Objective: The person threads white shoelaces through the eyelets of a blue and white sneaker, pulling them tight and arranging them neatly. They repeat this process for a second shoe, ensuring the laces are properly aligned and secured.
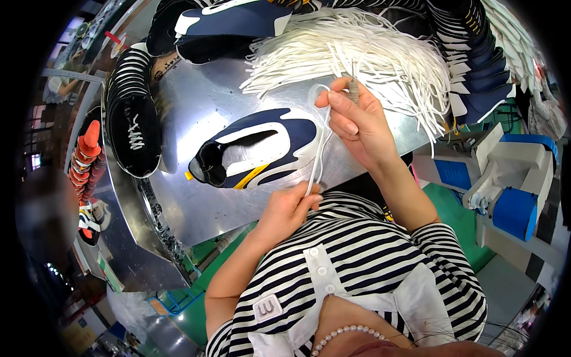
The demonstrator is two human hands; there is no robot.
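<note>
A white shoelace (322,152) hangs doubled between my two hands, looped at its top. My right hand (364,122) pinches the looped upper part between thumb and finger. A slim tool with a tan wrapped handle (353,90) and a thin tip also sticks up from the right hand's fingers. Lower down, my left hand (286,209) is closed on the lace's lower part near the table's front edge. Left of the lace, a navy, white and yellow shoe upper (302,132) lies on the metal table (184,214), its opening facing up. Neither hand touches it.
Behind my right hand spreads a large heap of white laces (351,50). Nested dark shoe uppers (134,128) curve along the left, with more navy uppers (476,77) stacked at the far right. A white-and-blue machine (514,178) stands to the right. Orange shoe parts (86,154) are farther left.
</note>
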